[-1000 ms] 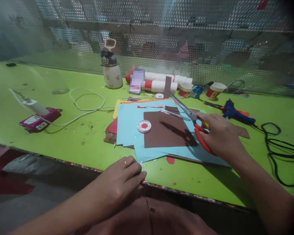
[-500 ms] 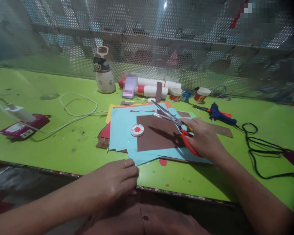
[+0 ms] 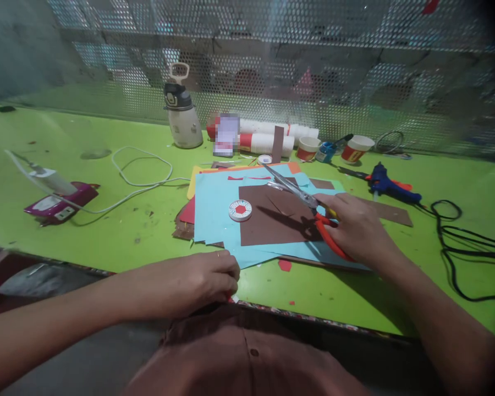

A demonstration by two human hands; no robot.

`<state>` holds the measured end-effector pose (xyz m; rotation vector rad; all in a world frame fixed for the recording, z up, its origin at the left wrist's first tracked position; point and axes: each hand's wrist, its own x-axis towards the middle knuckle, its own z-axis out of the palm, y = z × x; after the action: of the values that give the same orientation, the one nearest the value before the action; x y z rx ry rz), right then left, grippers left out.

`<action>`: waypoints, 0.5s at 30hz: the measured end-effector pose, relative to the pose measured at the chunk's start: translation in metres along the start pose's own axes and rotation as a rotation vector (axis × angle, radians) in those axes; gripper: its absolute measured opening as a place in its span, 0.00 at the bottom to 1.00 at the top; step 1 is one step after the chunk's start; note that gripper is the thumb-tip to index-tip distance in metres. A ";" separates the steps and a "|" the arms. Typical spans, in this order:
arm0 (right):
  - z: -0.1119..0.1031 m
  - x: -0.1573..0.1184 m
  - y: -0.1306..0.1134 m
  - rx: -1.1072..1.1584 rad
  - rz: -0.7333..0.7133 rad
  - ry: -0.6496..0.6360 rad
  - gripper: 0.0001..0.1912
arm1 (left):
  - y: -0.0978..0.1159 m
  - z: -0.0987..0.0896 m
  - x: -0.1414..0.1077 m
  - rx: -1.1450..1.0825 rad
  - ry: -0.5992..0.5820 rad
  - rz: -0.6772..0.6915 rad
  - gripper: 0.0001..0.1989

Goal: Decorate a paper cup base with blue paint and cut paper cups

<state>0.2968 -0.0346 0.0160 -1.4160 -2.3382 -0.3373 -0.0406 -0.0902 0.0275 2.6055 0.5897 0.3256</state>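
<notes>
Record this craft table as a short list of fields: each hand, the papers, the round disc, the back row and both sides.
left hand: curled at the table's near edge, small red and white bit by its fingers; grip unclear
right hand: holds scissors, blades apart above the brown sheet
papers: brown sheet on blue sheets
disc: white, red centre, overlapping the brown sheet's left edge
back row: bottle, phone, cups, blue jar
left side: purple power adapter
right side: blue glue gun
</notes>
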 end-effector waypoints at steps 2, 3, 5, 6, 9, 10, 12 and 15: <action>0.000 0.000 0.000 0.009 -0.004 -0.004 0.17 | 0.000 -0.002 0.003 -0.020 -0.152 -0.001 0.09; 0.000 0.000 0.000 0.013 -0.004 -0.006 0.17 | 0.000 -0.003 0.004 -0.018 -0.204 -0.005 0.09; 0.000 -0.001 0.000 0.022 -0.005 -0.002 0.17 | 0.001 -0.003 0.005 -0.029 -0.206 -0.045 0.08; 0.000 -0.001 0.000 0.025 -0.009 0.004 0.16 | 0.001 -0.003 0.005 -0.060 -0.191 -0.080 0.08; 0.000 -0.002 -0.001 0.029 -0.034 0.034 0.16 | -0.001 -0.001 0.003 -0.203 -0.128 -0.211 0.05; 0.000 -0.002 -0.003 0.029 -0.047 0.044 0.16 | -0.004 0.000 0.003 -0.224 -0.102 -0.243 0.05; 0.000 -0.002 -0.007 0.027 -0.077 0.071 0.17 | -0.014 -0.002 0.003 -0.526 0.051 -0.465 0.07; -0.001 -0.003 -0.017 0.019 -0.126 0.103 0.18 | -0.034 -0.015 0.010 -0.890 0.356 -0.613 0.10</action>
<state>0.2834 -0.0451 0.0157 -1.2152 -2.3452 -0.4124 -0.0483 -0.0525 0.0263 1.4447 1.0309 0.6620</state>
